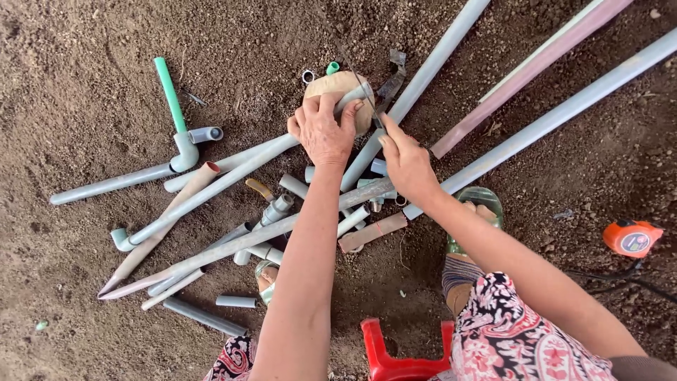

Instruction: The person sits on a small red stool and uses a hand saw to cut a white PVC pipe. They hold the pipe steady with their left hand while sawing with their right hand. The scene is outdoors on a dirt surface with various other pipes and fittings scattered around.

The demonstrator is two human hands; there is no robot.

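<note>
Left hand [323,130] gripping grey pipe [233,178] on wood block [338,88], right hand [407,164] holding hacksaw [384,92], pipe offcuts [233,301] around

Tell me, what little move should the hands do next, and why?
Probably draw the saw blade across the grey pipe. The left hand presses that pipe onto the round wooden block, and the right hand holds the blade right beside it.
</note>
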